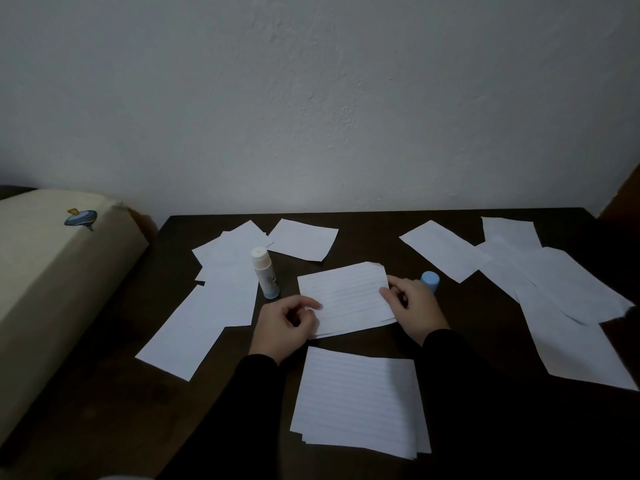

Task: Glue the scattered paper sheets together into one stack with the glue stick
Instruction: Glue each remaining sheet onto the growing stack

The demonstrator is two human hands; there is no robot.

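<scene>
Now lined sheet (346,296) between both hands, fingers (386,292) on edges

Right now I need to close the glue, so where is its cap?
In the head view the blue cap stands on the dark table right of centre, just behind the right hand, which holds the lined sheet.

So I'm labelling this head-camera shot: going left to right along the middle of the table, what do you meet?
Cream box → loose sheets on the left → uncapped glue stick → left hand → lined sheet held by both hands → right hand → blue cap → loose sheets on the right.
</scene>
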